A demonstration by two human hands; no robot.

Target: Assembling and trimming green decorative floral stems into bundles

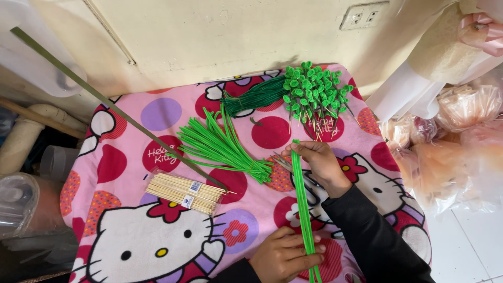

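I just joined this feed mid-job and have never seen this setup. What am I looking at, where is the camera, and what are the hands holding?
There is no machine here: a person works with bare hands, and the single picture comes from a camera on their head, looking down. The left hand and right hand hold a thin bundle of bright green stems between them, gripping it near each end. They work over a pink cartoon-print cloth. On it lie a fanned bundle of green stems, a pile of curled green pieces on sticks, a pack of wooden skewers and a long green rod.

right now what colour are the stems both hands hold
Bright green stems, clearest in the head view.
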